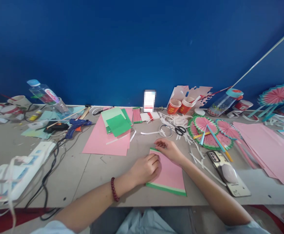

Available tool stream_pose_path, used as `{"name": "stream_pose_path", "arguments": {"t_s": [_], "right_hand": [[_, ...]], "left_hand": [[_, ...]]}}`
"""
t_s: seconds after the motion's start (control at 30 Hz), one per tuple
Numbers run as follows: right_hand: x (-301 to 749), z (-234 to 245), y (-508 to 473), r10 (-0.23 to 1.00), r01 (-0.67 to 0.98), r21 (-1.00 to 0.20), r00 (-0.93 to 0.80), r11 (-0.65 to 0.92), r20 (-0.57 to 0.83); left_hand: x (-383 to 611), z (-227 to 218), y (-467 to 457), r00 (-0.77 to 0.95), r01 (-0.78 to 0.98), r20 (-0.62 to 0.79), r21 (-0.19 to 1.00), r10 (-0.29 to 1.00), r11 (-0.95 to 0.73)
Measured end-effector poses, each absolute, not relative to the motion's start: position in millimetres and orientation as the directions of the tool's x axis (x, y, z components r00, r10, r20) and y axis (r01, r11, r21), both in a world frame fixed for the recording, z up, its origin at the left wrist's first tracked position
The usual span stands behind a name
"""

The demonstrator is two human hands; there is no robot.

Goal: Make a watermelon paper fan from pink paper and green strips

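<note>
A pink paper sheet (pixel 171 174) with green and pale green strips along its near and far ends lies on the table in front of me. My left hand (pixel 146 168), with a dark red bead bracelet (pixel 114 189) on its wrist, rests on the sheet's left side, fingers curled and pressed together. At the far green end is my right hand (pixel 168 150), its fingers bent and closed at the paper's edge; the fingertips' exact hold is partly hidden. Beyond lie green paper squares (pixel 118 125) on a larger pink sheet (pixel 107 143).
Black scissors (pixel 180 130) and white paper strips lie ahead right, near red paper cups (pixel 174 106). Watermelon-patterned paper fans (pixel 212 136) and a phone (pixel 238 187) are at right. On the left are a blue glue gun (pixel 77 125), cables and a power strip (pixel 32 165).
</note>
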State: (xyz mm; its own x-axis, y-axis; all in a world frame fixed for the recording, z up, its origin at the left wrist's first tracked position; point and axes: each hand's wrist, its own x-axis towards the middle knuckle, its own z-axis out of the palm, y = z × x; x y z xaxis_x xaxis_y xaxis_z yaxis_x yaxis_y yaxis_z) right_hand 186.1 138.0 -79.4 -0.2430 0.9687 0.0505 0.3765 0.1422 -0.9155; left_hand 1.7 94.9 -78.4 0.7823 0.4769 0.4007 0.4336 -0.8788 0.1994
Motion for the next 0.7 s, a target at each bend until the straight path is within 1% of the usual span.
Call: {"name": "stream_pose_path", "arguments": {"t_s": [0.07,0.2,0.27,0.4,0.53,0.7], "right_hand": [[184.5,-78.8,137.7,0.969,0.403,-0.902,-0.24,0.153,0.057],[179.8,-74.8,136.9,0.974,0.443,-0.883,-0.216,0.156,0.064],[177.7,-73.6,136.6,0.978,0.448,-0.882,-0.199,0.146,0.061],[176.0,-75.6,136.3,0.981,0.427,-0.894,-0.185,0.137,0.062],[174.8,-80.2,135.4,0.982,0.42,-0.901,-0.186,0.112,0.035],[172.1,-81.3,133.7,0.982,0.415,-0.903,-0.186,0.112,0.036]], "left_hand": [[2.5,-78.6,93.9,0.773,0.448,0.412,0.183,0.482,-0.875],[3.1,-81.0,90.4,0.726,0.54,0.401,0.169,0.558,-0.824],[3.4,-82.5,88.8,0.719,0.561,0.388,0.166,0.577,-0.811],[5.3,-84.4,86.6,0.725,0.559,0.373,0.173,0.579,-0.811],[7.1,-85.1,84.1,0.715,0.567,0.367,0.194,0.595,-0.801],[7.2,-86.6,82.5,0.715,0.567,0.369,0.192,0.594,-0.801]]}}
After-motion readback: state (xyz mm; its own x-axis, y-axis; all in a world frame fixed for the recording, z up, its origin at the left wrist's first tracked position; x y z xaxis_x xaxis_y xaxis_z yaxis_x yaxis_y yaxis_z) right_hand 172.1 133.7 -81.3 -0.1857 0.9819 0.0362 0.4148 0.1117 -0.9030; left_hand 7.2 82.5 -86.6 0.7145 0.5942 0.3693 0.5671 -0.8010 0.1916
